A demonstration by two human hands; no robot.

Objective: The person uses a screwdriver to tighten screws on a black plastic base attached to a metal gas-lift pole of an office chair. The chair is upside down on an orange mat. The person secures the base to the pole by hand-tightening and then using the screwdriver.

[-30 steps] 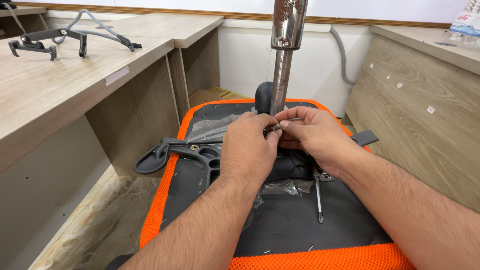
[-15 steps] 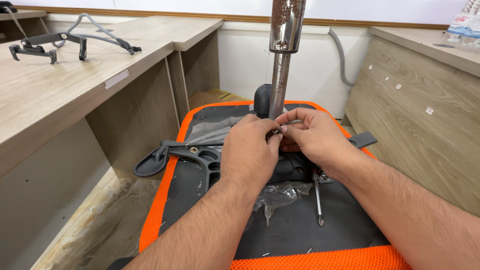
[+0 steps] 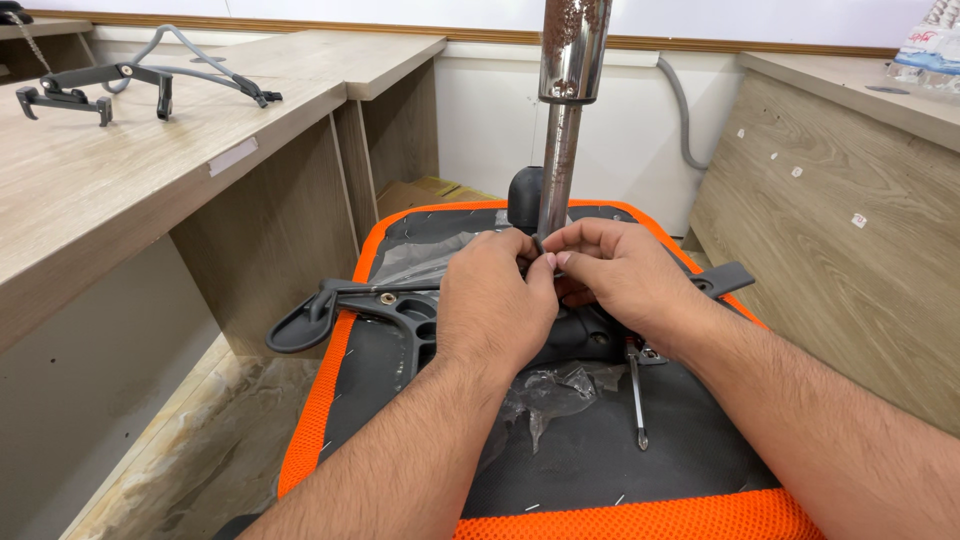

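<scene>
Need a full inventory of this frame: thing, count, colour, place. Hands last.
seat: 1, orange mesh edge with black underside, upside down at centre
gas column: 1, chrome, upright from the seat mechanism
lever arm: 1, dark grey, sticking out left of the seat
screwdriver: 1, metal shaft, lying on the seat underside at right
plastic wrap: 1 piece, clear, crumpled on the seat underside
desk: 1, light wood, left
armrest frames: grey, on the desk, count unclear
cabinet: 1, light wood, right
left hand: fingertips pinching a small part at the column base
right hand: fingertips meeting the left hand's there
</scene>
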